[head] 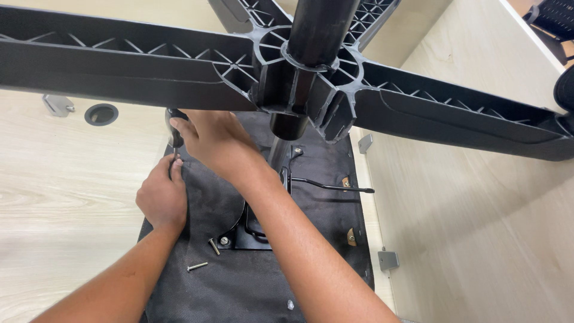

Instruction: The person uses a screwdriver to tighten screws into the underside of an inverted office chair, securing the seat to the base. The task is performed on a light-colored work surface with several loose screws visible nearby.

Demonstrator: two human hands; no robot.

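Screwdriver (175, 133) gripped by right hand (209, 140), tip hidden behind left hand (161, 197) pinching its shaft.

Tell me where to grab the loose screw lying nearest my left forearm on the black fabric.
Pinch the loose screw across its shank, coming straight down from above. It lies flat on the black fabric, clear of the second screw and mounting plate, so fingers probably fit either side.
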